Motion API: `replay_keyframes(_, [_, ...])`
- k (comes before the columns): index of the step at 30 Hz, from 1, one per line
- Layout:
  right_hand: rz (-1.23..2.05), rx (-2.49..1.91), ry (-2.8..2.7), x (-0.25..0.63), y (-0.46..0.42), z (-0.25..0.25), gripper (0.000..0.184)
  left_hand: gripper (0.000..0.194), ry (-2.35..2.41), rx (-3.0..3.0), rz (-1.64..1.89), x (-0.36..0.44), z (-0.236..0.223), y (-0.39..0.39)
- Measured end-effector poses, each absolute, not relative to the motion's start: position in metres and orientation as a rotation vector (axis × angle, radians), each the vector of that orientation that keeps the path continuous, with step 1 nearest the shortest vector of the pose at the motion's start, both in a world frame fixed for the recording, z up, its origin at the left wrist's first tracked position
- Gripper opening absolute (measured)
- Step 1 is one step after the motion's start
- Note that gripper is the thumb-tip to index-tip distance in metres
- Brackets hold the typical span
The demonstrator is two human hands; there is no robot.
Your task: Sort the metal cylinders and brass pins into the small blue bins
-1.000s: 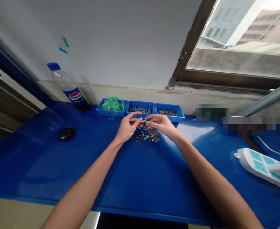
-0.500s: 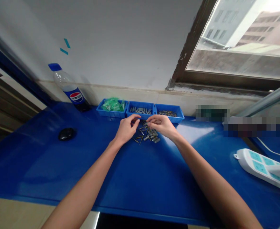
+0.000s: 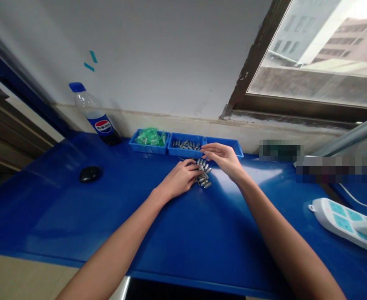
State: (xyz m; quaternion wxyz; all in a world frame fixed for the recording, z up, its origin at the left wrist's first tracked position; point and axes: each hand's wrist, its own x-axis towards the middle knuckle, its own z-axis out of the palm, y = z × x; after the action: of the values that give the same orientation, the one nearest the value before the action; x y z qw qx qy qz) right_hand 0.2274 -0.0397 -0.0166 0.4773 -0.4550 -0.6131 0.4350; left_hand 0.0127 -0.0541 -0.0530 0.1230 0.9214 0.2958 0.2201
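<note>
My left hand (image 3: 182, 178) lies low over a loose pile of small metal cylinders (image 3: 206, 184) on the blue table, fingers stretched across its left side and touching parts. Thin pins in the pile are mostly hidden beneath it. My right hand (image 3: 222, 158) hovers at the front of the bins, fingers slightly curved and apart, with nothing visible in them. Its fingertips are by the right corner of the middle blue bin (image 3: 185, 152), which holds similar cylinders. Behind that hand, the right blue bin (image 3: 233, 146) is partly covered, its contents hidden.
A left blue bin (image 3: 149, 149) holds a green plastic bag (image 3: 149, 136). A cola bottle (image 3: 99, 121) stands by the wall, with a black mouse (image 3: 89, 174) nearer. At the right lies a white power strip (image 3: 343, 221) on the blue table (image 3: 183, 233).
My left hand has come down onto the pile, its fingers reaching right. My right hand has moved slightly up and right, off the pile to the bins, and its pinch has loosened.
</note>
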Motion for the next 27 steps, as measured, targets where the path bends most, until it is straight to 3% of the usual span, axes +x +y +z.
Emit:
replay_keyframes(15, [1.078,-1.135,-1.491,0.2239,-0.0407,-0.0160,0.030,0.011,1.047,2.711,0.568,0.0105,-0.0481,-0.0509])
replay_keyframes(27, [1.098,-1.178,-1.547,0.2263,-0.0418,-0.0127,0.027,0.023,1.053,2.629,0.636,0.0110,-0.0520,-0.0503])
